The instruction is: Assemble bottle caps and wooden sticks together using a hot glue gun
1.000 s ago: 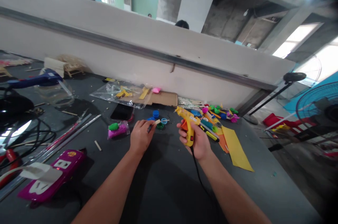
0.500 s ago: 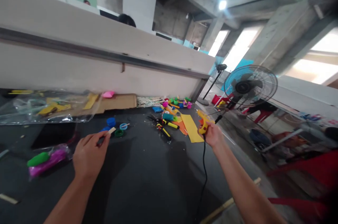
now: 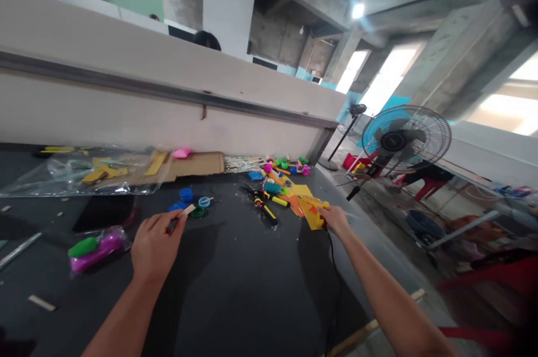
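Between the fingertips of my left hand (image 3: 156, 242) is a small pale wooden stick (image 3: 189, 210), held above the black table (image 3: 244, 284). Blue and green caps (image 3: 197, 212) lie just beyond it. My right hand (image 3: 335, 219) is closed on a yellow glue gun (image 3: 318, 217), low over a yellow sheet (image 3: 309, 208) at the table's right side; its black cord hangs toward the front. Left of the glue gun lie black and yellow pliers (image 3: 265, 210).
Wrapped purple and green clay (image 3: 96, 249) lies at the left, near a dark flat device (image 3: 105, 213). Cardboard (image 3: 199, 164) and a clear plastic bag (image 3: 134, 180) lie along the partition (image 3: 260, 133). A fan (image 3: 406, 138) stands at the right.
My right hand has lowered the glue gun toward the yellow sheet, tipping it flatter. The view has shifted slightly left; my left hand still holds the stick.
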Action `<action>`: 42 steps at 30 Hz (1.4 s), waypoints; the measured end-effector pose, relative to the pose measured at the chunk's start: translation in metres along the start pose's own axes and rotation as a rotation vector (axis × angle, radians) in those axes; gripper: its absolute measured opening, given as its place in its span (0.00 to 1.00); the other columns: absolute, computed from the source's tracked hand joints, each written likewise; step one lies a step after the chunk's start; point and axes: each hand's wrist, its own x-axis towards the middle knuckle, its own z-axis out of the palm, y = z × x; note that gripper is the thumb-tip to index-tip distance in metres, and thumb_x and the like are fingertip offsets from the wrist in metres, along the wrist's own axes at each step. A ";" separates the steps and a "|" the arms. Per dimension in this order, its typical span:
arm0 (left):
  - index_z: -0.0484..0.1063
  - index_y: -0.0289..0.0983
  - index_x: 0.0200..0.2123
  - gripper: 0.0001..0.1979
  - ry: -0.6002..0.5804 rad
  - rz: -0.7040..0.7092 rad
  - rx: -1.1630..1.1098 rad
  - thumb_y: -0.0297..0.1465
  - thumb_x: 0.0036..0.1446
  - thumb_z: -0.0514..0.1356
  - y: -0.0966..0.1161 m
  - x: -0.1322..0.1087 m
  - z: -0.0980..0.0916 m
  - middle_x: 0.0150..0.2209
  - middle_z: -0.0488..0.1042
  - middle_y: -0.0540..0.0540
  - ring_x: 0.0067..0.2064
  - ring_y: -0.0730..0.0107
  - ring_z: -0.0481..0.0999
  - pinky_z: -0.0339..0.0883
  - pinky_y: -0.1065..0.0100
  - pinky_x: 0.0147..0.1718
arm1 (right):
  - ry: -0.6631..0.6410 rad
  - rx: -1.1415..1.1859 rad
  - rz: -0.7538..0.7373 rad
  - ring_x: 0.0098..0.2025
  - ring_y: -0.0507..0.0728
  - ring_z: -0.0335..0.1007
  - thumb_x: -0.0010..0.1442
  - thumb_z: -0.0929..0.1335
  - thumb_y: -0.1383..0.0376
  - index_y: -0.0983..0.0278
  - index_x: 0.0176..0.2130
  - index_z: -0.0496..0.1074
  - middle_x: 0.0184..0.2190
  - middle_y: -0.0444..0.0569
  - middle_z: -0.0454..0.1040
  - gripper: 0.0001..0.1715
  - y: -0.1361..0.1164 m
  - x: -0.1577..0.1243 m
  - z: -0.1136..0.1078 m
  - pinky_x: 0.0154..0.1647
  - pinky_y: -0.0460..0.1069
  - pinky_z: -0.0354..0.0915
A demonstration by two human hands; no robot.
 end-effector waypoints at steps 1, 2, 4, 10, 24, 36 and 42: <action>0.74 0.39 0.36 0.11 -0.004 0.005 -0.010 0.37 0.57 0.55 0.001 0.000 0.000 0.32 0.74 0.45 0.32 0.64 0.69 0.63 0.64 0.37 | 0.016 -0.133 0.010 0.35 0.65 0.74 0.49 0.68 0.60 0.68 0.20 0.70 0.21 0.57 0.73 0.14 -0.003 -0.001 -0.005 0.34 0.53 0.66; 0.74 0.39 0.36 0.11 -0.010 0.012 -0.021 0.37 0.57 0.55 0.001 0.000 0.000 0.32 0.74 0.45 0.32 0.64 0.69 0.63 0.64 0.37 | 0.029 -0.193 0.021 0.38 0.66 0.73 0.48 0.69 0.60 0.68 0.21 0.71 0.24 0.60 0.74 0.13 -0.008 -0.002 -0.010 0.37 0.54 0.65; 0.74 0.39 0.36 0.11 -0.030 0.016 -0.048 0.37 0.57 0.55 0.002 -0.001 0.002 0.32 0.74 0.46 0.33 0.64 0.69 0.63 0.64 0.38 | 0.049 -0.263 0.018 0.44 0.68 0.71 0.48 0.70 0.59 0.69 0.24 0.72 0.31 0.64 0.75 0.13 -0.024 -0.008 -0.018 0.40 0.56 0.63; 0.76 0.40 0.34 0.11 -0.185 -0.246 -0.367 0.40 0.51 0.59 0.007 -0.004 0.009 0.34 0.76 0.47 0.34 0.66 0.72 0.65 0.63 0.37 | 0.114 -0.237 -0.571 0.36 0.59 0.71 0.58 0.63 0.55 0.64 0.36 0.71 0.31 0.53 0.74 0.16 -0.126 -0.069 0.020 0.37 0.52 0.62; 0.75 0.32 0.31 0.08 -0.321 -1.149 -1.543 0.31 0.48 0.65 0.008 -0.001 -0.005 0.26 0.71 0.49 0.24 0.82 0.69 0.69 0.79 0.24 | -0.754 1.071 -0.552 0.29 0.51 0.65 0.51 0.68 0.59 0.63 0.37 0.69 0.30 0.44 0.70 0.14 -0.217 -0.146 0.182 0.26 0.45 0.62; 0.75 0.35 0.35 0.13 -0.293 -0.633 -0.741 0.36 0.47 0.64 0.004 0.000 0.011 0.31 0.75 0.48 0.28 0.74 0.71 0.67 0.72 0.29 | -0.592 0.849 -0.735 0.28 0.50 0.65 0.48 0.71 0.62 0.63 0.39 0.72 0.29 0.45 0.72 0.16 -0.210 -0.120 0.180 0.30 0.46 0.64; 0.75 0.39 0.37 0.10 -0.253 -0.285 -0.471 0.36 0.54 0.58 -0.001 -0.007 0.012 0.35 0.75 0.47 0.34 0.69 0.74 0.67 0.69 0.35 | -0.427 0.619 -1.071 0.30 0.51 0.67 0.51 0.71 0.63 0.61 0.37 0.74 0.32 0.46 0.72 0.10 -0.204 -0.110 0.179 0.32 0.46 0.64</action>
